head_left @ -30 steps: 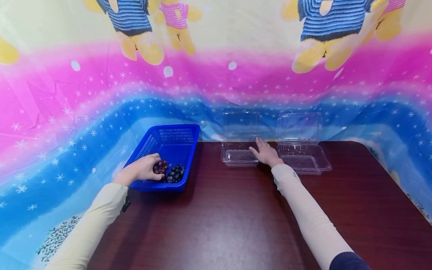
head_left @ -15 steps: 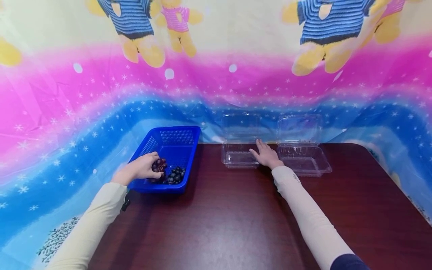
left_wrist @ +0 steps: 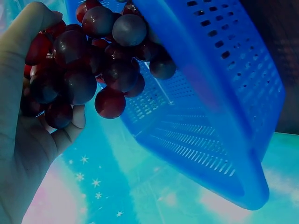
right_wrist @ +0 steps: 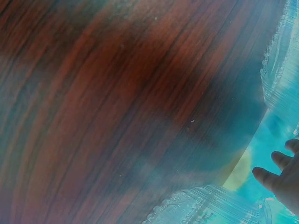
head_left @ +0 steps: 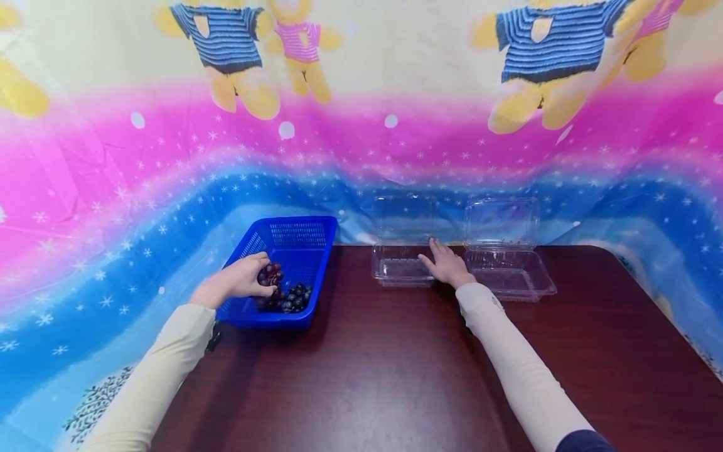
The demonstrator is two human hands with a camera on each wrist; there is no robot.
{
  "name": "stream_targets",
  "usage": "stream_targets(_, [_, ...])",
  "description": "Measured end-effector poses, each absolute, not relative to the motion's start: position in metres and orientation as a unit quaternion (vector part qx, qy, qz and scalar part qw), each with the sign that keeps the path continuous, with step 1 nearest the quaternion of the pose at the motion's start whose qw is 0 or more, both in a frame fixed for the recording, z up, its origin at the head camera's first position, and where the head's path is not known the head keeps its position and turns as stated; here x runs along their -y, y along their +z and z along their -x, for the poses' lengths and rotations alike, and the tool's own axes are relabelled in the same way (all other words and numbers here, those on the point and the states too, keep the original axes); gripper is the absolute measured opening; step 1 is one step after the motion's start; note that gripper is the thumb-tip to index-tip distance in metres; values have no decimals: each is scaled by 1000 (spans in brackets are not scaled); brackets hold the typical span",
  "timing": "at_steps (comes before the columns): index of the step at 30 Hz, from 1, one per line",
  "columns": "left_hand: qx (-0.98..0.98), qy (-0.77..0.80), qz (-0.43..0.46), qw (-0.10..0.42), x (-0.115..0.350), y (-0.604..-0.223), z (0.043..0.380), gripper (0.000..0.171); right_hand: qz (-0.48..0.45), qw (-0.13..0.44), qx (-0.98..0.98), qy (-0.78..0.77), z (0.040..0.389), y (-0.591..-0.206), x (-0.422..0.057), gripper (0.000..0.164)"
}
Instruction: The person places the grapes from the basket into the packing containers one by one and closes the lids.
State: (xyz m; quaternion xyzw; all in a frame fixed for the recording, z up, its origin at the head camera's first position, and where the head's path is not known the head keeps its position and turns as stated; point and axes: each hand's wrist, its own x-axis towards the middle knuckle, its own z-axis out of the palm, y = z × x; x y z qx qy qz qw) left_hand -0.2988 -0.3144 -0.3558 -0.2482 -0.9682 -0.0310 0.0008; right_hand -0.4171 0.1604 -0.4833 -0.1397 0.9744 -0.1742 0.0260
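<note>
My left hand point(head_left: 240, 278) holds a bunch of reddish-purple grapes point(head_left: 271, 274) over the near left part of a blue plastic basket point(head_left: 323, 270). In the left wrist view the thumb and fingers curl round the grape bunch point(left_wrist: 70, 70), which hangs at the basket rim point(left_wrist: 210, 107). Darker grapes point(head_left: 295, 297) lie in the basket's near end. My right hand point(head_left: 448, 263) is spread, fingers extended, at the right side of a clear clamshell box point(head_left: 395, 271) with its lid raised. Whether it touches the box is unclear. The right wrist view shows only its fingers point(right_wrist: 275, 175).
A second clear clamshell box point(head_left: 508, 276), lid up, stands just right of my right hand. Both boxes sit near the back edge of the dark wooden table point(head_left: 384, 364). A patterned cloth point(head_left: 361, 144) hangs behind and at both sides.
My left hand has lifted the grape bunch slightly, and more of the dark grapes show beneath it. The right hand keeps its place by the box. The head view has tilted up a little.
</note>
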Motion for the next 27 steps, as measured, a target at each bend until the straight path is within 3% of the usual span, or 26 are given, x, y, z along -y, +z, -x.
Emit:
stream_targets(7, [971,-22,240,-5,314,-351,302,74,141,20,-975,-168,418,-484,-161,75])
stream_targets(27, [967,-16,255,-5,301,-337,311,72,142,17,-973,-182,419,-485,-160,74])
